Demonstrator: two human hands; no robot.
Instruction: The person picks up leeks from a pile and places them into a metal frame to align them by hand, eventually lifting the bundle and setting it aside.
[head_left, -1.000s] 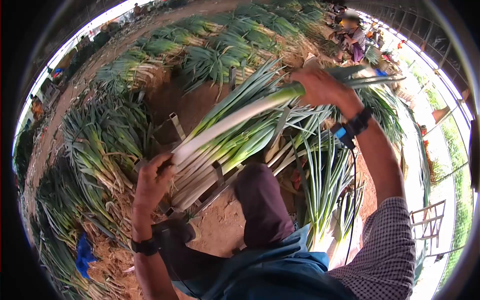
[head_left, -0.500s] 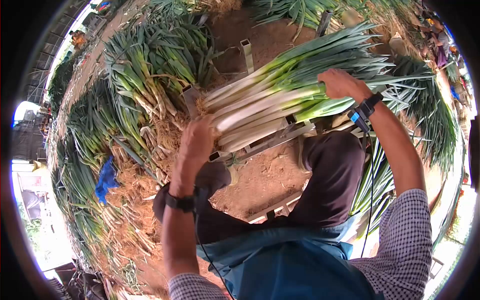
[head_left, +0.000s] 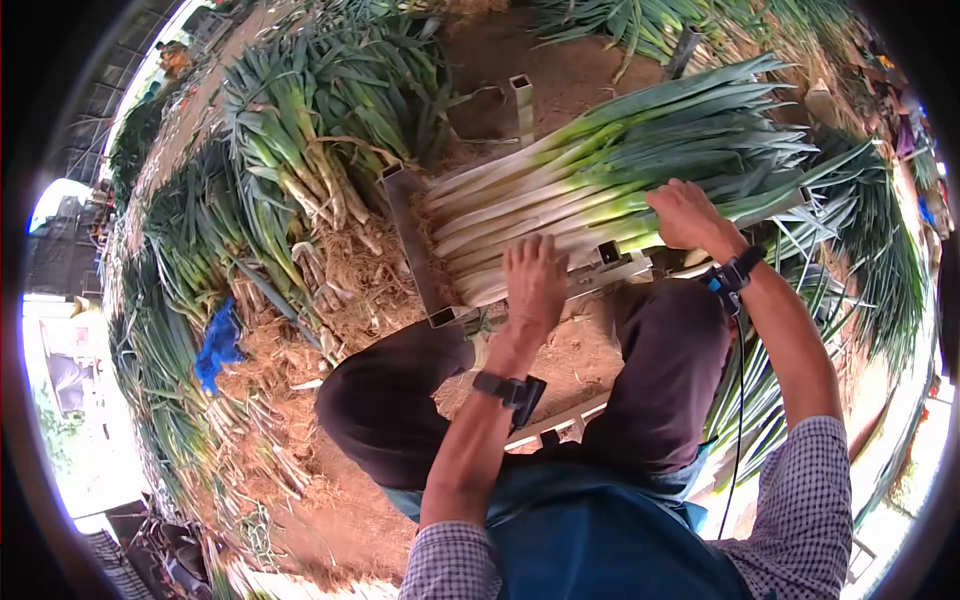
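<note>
The hands are apart: the left hand (head_left: 536, 280) lies on the white stalks with its fingers out, and the right hand (head_left: 690, 215) curls at the green part. It is hard to tell if the right one grips. Before, the left hand was by the root ends; now it has moved along toward the right. The leeks (head_left: 590, 170) lie side by side in a hard, square-edged metal rack (head_left: 408, 240). They are long, smooth and round, with flat leaves. Hairy brown roots (head_left: 375, 290) and crinkly blue stuff (head_left: 218, 345) are nearby.
</note>
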